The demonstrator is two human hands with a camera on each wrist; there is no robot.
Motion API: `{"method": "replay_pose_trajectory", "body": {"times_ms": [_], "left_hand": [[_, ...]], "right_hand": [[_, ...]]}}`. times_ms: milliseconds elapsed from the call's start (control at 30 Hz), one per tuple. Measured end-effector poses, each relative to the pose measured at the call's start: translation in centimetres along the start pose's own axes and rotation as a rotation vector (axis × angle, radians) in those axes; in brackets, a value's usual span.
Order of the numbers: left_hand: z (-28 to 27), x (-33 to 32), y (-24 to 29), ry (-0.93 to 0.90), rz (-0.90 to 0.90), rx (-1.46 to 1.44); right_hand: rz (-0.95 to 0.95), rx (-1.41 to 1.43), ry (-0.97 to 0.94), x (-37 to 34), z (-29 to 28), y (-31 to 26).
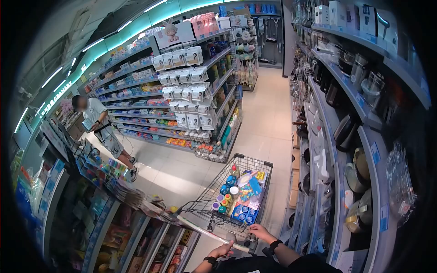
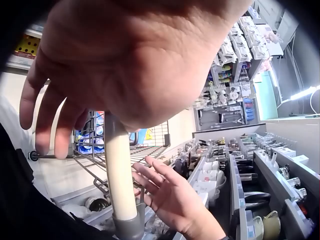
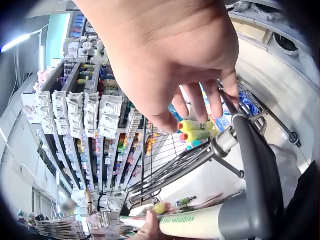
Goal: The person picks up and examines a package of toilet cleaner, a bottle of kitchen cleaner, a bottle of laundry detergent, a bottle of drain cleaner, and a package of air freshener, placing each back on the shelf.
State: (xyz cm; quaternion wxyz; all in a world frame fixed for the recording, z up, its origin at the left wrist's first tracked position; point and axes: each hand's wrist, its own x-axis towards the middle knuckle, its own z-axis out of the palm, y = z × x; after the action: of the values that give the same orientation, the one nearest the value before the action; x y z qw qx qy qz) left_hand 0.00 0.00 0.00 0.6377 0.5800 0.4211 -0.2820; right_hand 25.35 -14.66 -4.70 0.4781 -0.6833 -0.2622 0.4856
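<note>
A wire shopping cart (image 1: 214,200) stands in front of the person, its pale handle (image 2: 120,175) running crosswise near the body. My left hand (image 1: 221,250) rests on this handle, palm over it, fingers extended loosely off it in the left wrist view. Over the cart's rear right corner hovers my right hand (image 1: 261,232), its fingers loosely bent with nothing held. Inside the basket lie blue bottles (image 1: 224,189), several small bottles with coloured caps (image 3: 192,130), a red-capped bottle (image 1: 234,170), a colourful bag (image 1: 248,193) and a blue pack with round shapes (image 1: 246,214).
Kitchenware shelves (image 1: 334,150) with kettles and pots line the right side. Ahead on the left is a shelf unit (image 1: 150,91) with hanging white packets. A lower rack (image 1: 132,236) stands close on the left. Another person (image 1: 102,127) stands in the left aisle. Tiled floor (image 1: 261,113) runs ahead.
</note>
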Motion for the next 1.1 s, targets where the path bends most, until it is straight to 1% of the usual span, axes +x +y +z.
{"method": "replay_pose_trajectory", "body": {"times_ms": [67, 100, 167, 200, 233, 300, 333, 400, 433, 500, 533, 567, 633, 700, 767, 833, 867, 900, 967, 1033, 1100], "left_hand": [[-1.6, 0.2, 1.6, 0.021, 0.048, 0.161], [1.0, 4.6, 5.3, -0.089, 0.099, 0.1], [-5.3, 7.0, 6.6, -0.171, 0.366, 0.188], [-7.6, 5.3, 9.8, -0.099, 0.372, 0.251], [-9.3, 5.4, 12.4, -0.112, 0.382, 0.257], [-12.2, 6.0, 16.1, 0.209, 0.751, 0.388], [-13.6, 5.8, 18.6, 0.196, 0.759, 0.392], [-15.9, 5.6, 23.0, 0.461, 0.853, 0.21], [-16.9, 6.6, 24.3, 0.446, 0.852, 0.213], [-19.9, 8.6, 26.5, 0.654, 0.947, 0.48], [-20.9, 9.0, 27.5, 0.585, 0.818, 0.482], [-21.9, 9.2, 28.4, 0.58, 0.82, 0.493], [-23.4, 10.3, 30.8, 0.382, 0.741, 0.835], [-23.7, 11.9, 33.2, 0.4, 0.759, 0.84], [-24.1, 12.8, 35.9, 0.412, 0.72, 0.813], [-24.6, 14.4, 38.3, 0.428, 0.725, 0.778], [-24.7, 15.5, 39.2, 0.441, 0.768, 0.755], [-24.7, 16.4, 40.2, 0.462, 0.809, 0.726], [-24.4, 18.2, 42.6, 0.501, 0.76, 0.718], [-23.9, 18.4, 44.7, 0.658, 0.812, 0.688], [-23.6, 18.9, 47.5, 0.701, 0.762, 0.668]], "right_hand": [[-0.077, 0.045, 0.103, 0.9, 0.1, -0.2], [-0.003, -0.058, 0.149, 0.1, -6.7, -1.5], [-0.049, -0.104, 0.204, 3.9, -5.7, -4.7], [0.046, -0.23, 0.166, 6.2, -6.2, -5.1], [0.049, -0.234, 0.183, 7.0, -6.9, -6.4], [0.03, -0.241, 0.355, 7.4, -7.4, -9.1], [-0.007, -0.24, 0.385, 8.0, -8.0, -9.5], [0.036, -0.24, 0.401, 9.8, -9.7, -9.8], [0.079, -0.24, 0.401, 10.4, -10.5, -9.4], [0.059, -0.266, 0.435, 11.6, -11.4, -10.9], [0.027, -0.301, 0.464, 12.2, -12.1, -11.6], [0.027, -0.292, 0.472, 12.9, -12.7, -12.2], [-0.004, -0.282, 0.461, 14.8, -15.0, -13.5], [0.001, -0.253, 0.468, 16.8, -17.5, -14.7], [0.012, -0.22, 0.465, 18.7, -19.9, -16.0], [0.043, -0.185, 0.415, 20.9, -22.5, -17.8], [0.048, -0.193, 0.396, 22.0, -23.8, -18.0], [0.045, -0.231, 0.36, 23.3, -25.1, -18.5], [0.031, -0.279, 0.285, 25.8, -28.4, -19.6], [-0.042, -0.271, 0.179, 27.7, -30.5, -20.6], [-0.064, -0.296, 0.097, 29.6, -32.9, -21.2]]}}
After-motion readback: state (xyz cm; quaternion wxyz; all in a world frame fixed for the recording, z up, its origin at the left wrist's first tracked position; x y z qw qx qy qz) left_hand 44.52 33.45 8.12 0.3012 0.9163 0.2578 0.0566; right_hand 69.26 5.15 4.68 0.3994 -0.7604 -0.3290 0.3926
